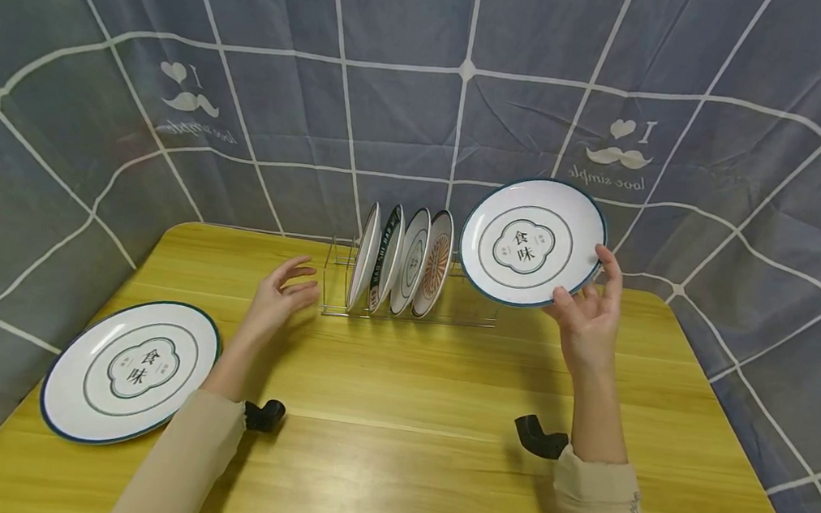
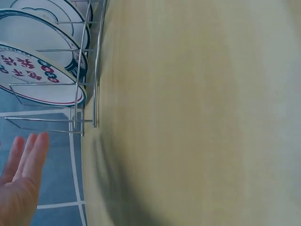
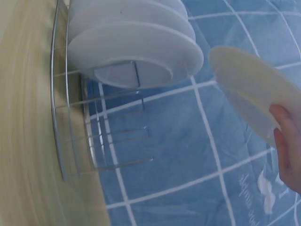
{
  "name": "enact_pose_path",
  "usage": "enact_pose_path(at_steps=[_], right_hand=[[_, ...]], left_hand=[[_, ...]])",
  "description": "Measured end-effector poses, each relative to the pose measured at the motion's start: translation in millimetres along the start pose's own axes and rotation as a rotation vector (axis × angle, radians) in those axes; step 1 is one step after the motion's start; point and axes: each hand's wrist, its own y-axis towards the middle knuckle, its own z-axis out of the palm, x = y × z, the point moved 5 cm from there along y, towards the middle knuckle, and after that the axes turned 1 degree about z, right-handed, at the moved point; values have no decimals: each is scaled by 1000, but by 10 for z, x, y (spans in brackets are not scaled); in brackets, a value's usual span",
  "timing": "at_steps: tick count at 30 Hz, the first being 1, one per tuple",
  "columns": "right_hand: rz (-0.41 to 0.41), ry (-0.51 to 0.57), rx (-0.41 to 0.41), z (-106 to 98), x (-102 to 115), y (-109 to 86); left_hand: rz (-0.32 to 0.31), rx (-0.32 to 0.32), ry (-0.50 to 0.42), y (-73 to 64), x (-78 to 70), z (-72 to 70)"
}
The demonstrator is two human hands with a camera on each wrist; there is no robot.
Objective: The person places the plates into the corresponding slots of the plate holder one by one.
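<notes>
My right hand (image 1: 591,317) pinches the edge of a white plate (image 1: 508,224) with a blue rim and Chinese characters, held up above the right end of a wire dish rack (image 1: 466,322). Several plates (image 1: 410,260) stand on edge in the rack's left and middle slots. In the right wrist view the held plate (image 3: 249,80) shows its underside, apart from the rack (image 3: 61,117). Just left of the rack is my left hand (image 1: 282,294), fingers extended and holding nothing. The left wrist view shows that hand (image 2: 23,179) near the rack's end wires (image 2: 47,120).
A larger white plate (image 1: 96,367) with a blue rim lies flat at the table's left side. The rack stands near the back edge of the wooden table (image 1: 392,467). Behind it hangs a grey-blue curtain (image 1: 393,116) with white lines.
</notes>
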Motion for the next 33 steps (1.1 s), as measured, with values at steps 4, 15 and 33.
enact_pose_path(at_steps=[4, 15, 33], right_hand=[[0, -64, -64, -63, -69, 43], [59, -471, -33, 10, -390, 50], [53, -857, 90, 551, -603, 9]], left_hand=[[48, -1, 99, 89, -19, 38], [80, -62, 164, 226, 5, 92], [48, -112, 138, 325, 86, 103]])
